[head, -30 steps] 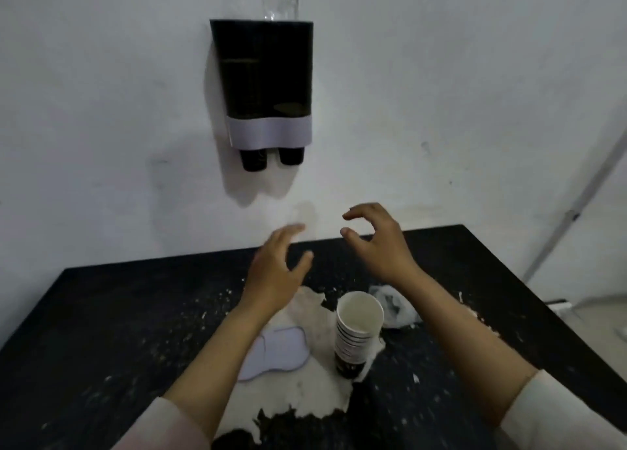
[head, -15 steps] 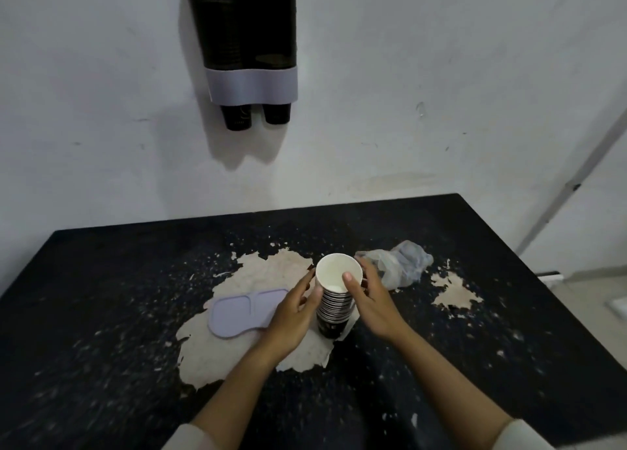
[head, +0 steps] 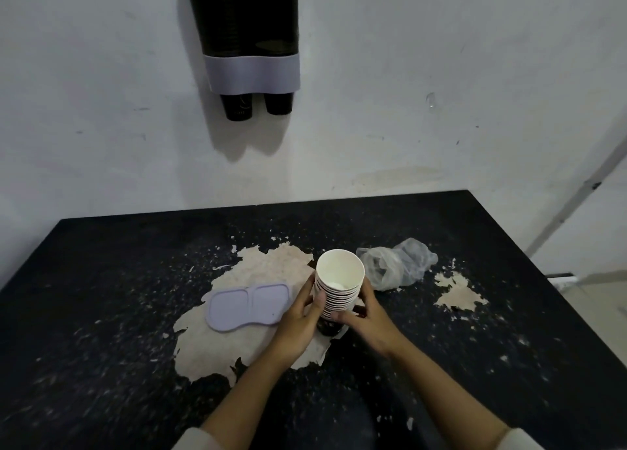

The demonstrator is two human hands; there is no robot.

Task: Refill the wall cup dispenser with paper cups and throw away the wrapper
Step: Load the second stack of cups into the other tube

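A stack of paper cups stands upright on the black counter, mouth up, over a pale patch where the surface has peeled away. Both hands are wrapped around it. The left hand grips the stack's left side with its thumb up against the rims; the right hand curls around the right side, thumb across the front low down. The base of the stack is dark and partly hidden by the hands, so whether it touches the counter cannot be told for sure.

Just right of the stack and behind the right hand lies a crumpled clear wrapper. To the left, near the left hand but apart from it, a lilac lid with two shallow wells lies flat.

On the white wall above, the dispenser hangs, dark with a lilac band at the bottom, two dark cup bottoms poking out below it.
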